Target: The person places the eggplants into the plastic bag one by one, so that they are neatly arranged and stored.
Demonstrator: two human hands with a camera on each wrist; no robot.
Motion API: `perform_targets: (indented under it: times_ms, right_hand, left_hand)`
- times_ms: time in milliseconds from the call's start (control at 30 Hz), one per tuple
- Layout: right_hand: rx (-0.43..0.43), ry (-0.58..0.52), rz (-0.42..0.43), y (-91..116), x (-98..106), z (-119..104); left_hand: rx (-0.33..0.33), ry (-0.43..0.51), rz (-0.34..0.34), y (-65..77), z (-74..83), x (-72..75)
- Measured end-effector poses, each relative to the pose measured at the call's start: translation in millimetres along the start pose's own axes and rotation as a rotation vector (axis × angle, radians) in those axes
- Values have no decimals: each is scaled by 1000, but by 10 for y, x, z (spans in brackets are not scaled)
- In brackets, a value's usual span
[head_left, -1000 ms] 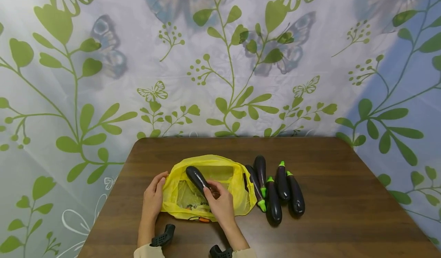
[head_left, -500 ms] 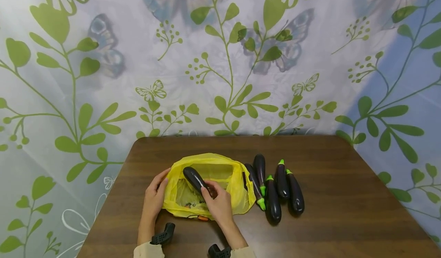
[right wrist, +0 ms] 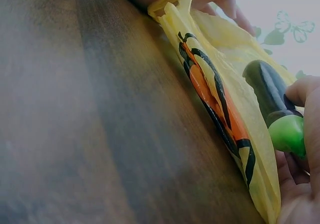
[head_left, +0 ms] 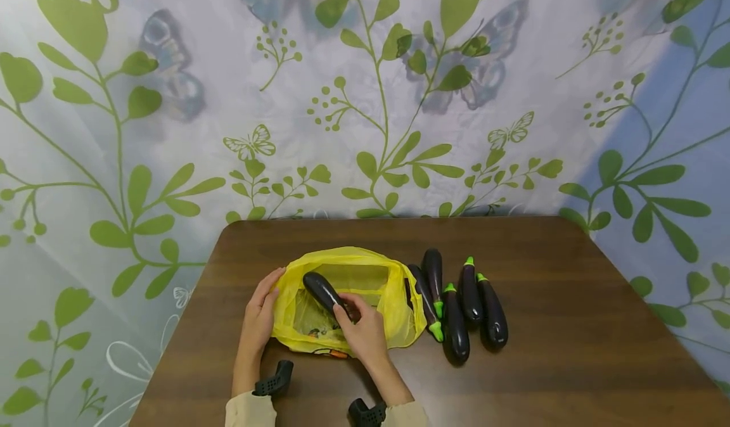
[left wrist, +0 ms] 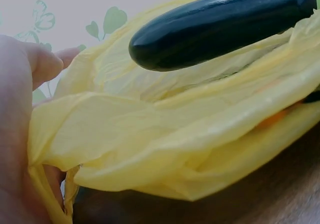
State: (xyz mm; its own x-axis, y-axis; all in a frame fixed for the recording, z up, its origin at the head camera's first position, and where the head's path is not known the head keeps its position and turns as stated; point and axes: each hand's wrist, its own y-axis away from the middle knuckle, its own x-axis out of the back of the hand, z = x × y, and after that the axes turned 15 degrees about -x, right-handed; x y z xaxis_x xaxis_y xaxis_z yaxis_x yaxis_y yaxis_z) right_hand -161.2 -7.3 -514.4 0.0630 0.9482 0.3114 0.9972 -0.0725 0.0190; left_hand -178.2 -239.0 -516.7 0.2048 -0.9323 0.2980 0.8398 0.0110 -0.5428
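Note:
In the head view, a yellow plastic bag (head_left: 403, 316) lies with its mouth spread on the table. My left hand (head_left: 258, 313) holds the bag's left edge; a handle loop hangs by its fingers in the left wrist view. My right hand (head_left: 366, 333) pinches a dark, glossy eggplant (head_left: 320, 289) above the bag's mouth. The eggplant slants, its rounded end toward the upper left. Its green cap (right wrist: 289, 134) shows beside the right fingers in the right wrist view. Small items inside the bag are too unclear to name.
Several more eggplants (head_left: 456, 332) with green stem ends lie close to the bag's right side. The brown wooden table (head_left: 547, 376) reaches back to a patterned cloth (head_left: 353, 116) with leaves and butterflies. Each wrist wears a black device (head_left: 275, 378).
The head view has tilted a little. The eggplant in my right hand has shifted slightly left over the bag's mouth, and the left hand sits slightly higher along the edge.

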Motion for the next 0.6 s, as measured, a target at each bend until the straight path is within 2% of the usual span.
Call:
perform_targets:
  times_ms: [133, 333, 467, 600]
  right_hand:
    - [-5, 8, -8, -17, 9, -32]
    - [9, 13, -9, -32, 24, -47]
    - [42, 37, 4, -18, 28, -32]
    - [66, 63, 2, 1, 18, -2]
  left_hand:
    - [-28, 3, -17, -32, -12, 2]
    - [-67, 68, -13, -50, -1, -14]
    - [-53, 74, -29, -39, 24, -22]
    - [-13, 17, -35, -10, 49, -31]
